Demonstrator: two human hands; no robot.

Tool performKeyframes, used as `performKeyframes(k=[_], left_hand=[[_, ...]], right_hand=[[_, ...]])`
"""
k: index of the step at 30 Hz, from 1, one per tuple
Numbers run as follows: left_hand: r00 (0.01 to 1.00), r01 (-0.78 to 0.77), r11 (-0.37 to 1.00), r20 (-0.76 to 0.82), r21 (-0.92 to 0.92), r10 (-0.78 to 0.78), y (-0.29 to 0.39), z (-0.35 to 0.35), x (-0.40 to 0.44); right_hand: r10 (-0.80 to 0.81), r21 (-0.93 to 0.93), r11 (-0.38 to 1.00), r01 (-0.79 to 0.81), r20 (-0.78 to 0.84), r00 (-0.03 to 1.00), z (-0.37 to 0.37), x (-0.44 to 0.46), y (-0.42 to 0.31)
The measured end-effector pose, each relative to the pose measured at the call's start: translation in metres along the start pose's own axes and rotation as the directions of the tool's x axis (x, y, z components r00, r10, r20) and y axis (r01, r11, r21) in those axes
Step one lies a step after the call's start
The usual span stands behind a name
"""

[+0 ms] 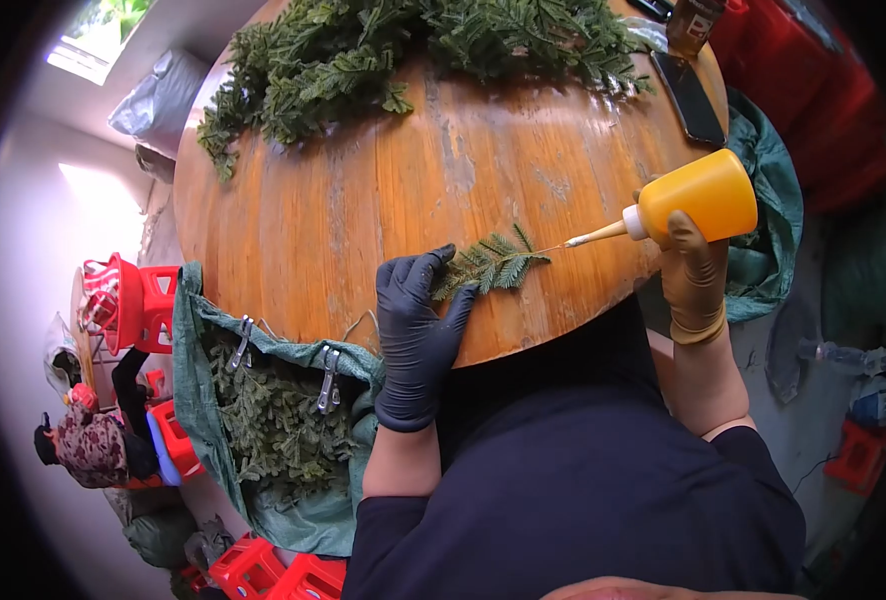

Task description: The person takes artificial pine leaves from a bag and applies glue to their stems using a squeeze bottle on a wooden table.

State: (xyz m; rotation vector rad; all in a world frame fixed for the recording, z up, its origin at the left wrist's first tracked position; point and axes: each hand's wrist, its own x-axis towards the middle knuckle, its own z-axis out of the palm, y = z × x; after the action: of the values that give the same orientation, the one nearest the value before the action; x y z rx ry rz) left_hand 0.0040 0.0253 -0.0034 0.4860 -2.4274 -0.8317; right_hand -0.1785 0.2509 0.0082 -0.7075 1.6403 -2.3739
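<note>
My left hand (415,330), in a black glove, is closed on a small green fir sprig (493,265) at the near edge of the round wooden table (403,190). The sprig's tip points right. In a tan glove, my right hand (691,275) grips a yellow squeeze bottle (701,198) with a white collar. The bottle is tilted so its long thin nozzle points left, its tip close to the sprig's end. A thin strand seems to span the gap between them.
Fir branches (363,60) are heaped at the table's far side. A phone (688,98) and a brown bottle (693,25) lie far right. A green sack (303,520) of sprigs is clipped at the left edge. A person (98,440) sits beyond, near red stools (168,440).
</note>
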Motion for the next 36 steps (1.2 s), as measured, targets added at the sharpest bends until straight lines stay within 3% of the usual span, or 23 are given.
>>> performKeyframes(k=[5, 12, 15, 26, 28, 30, 32, 33, 34, 36], left_hand=[[1.0, 0.003, 1.0, -0.003, 0.008, -0.003, 0.0, 0.0, 0.0], [1.0, -0.009, 0.999, -0.002, 0.039, 0.009, 0.003, -0.002, 0.001], [1.0, 0.008, 1.0, 0.003, 0.022, -0.008, 0.003, -0.002, 0.0], [1.0, 0.026, 1.0, 0.015, -0.007, -0.026, 0.002, -0.003, 0.0], [0.999, -0.032, 0.999, -0.001, 0.031, 0.033, 0.01, -0.006, 0.003], [0.995, -0.094, 0.993, -0.029, 0.073, 0.097, 0.015, -0.009, 0.005], [0.99, -0.117, 0.993, 0.083, 0.028, 0.114, 0.009, -0.008, 0.003], [0.991, -0.111, 0.993, 0.078, -0.03, 0.113, 0.005, -0.006, 0.001], [0.991, -0.119, 0.993, 0.064, -0.017, 0.12, 0.005, -0.01, -0.001], [0.982, -0.173, 0.981, -0.096, -0.092, 0.165, 0.009, -0.023, -0.009]], right_hand=[[0.015, 0.048, 0.999, -0.012, -0.057, 0.998, -0.011, -0.003, 0.0], [-0.061, 0.108, 0.992, 0.059, 0.014, 0.998, 0.024, 0.0, 0.006], [-0.04, -0.048, 0.998, 0.051, 0.207, 0.978, 0.045, 0.0, 0.008], [0.026, -0.198, 0.98, 0.033, 0.29, 0.957, 0.069, 0.0, 0.017], [-0.015, -0.123, 0.992, 0.04, 0.195, 0.981, 0.061, 0.001, 0.014], [-0.032, -0.029, 0.999, 0.039, 0.207, 0.978, 0.045, 0.004, 0.014], [-0.013, 0.224, 0.975, 0.001, 0.052, 0.999, 0.034, 0.008, 0.015], [0.002, 0.223, 0.975, -0.017, 0.068, 0.998, 0.025, 0.01, 0.016], [-0.012, 0.235, 0.972, -0.007, 0.078, 0.997, 0.02, 0.011, 0.018], [0.016, 0.319, 0.948, 0.003, -0.056, 0.998, 0.013, 0.015, 0.025]])
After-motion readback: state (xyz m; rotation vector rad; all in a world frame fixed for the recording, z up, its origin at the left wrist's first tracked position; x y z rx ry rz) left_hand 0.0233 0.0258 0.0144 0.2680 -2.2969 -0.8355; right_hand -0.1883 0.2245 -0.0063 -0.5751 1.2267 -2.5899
